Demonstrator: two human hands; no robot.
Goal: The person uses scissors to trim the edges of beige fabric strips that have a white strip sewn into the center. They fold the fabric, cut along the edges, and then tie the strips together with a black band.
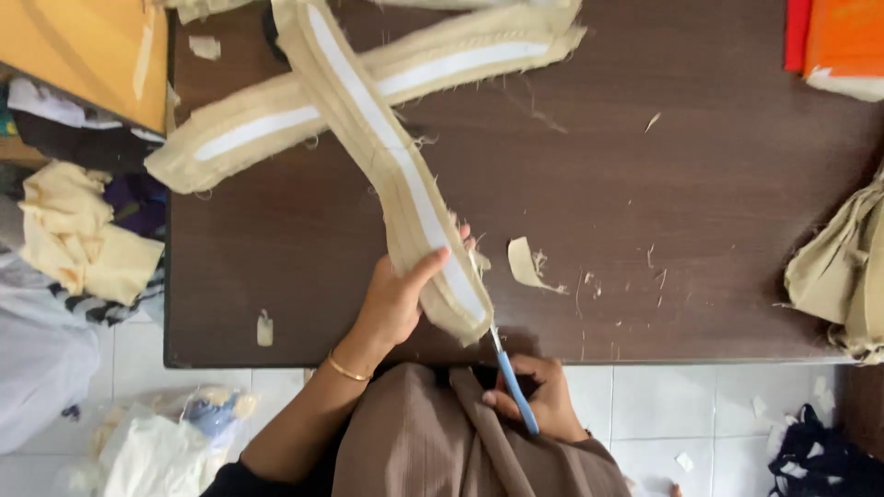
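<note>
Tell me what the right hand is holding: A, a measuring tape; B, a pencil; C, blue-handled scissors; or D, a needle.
C: the right hand grips blue-handled scissors, their blades at the end of the beige fabric strip that the left hand holds on the brown table.

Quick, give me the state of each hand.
Left hand: closed on the beige fabric strip.
Right hand: closed on the blue-handled scissors.
</note>
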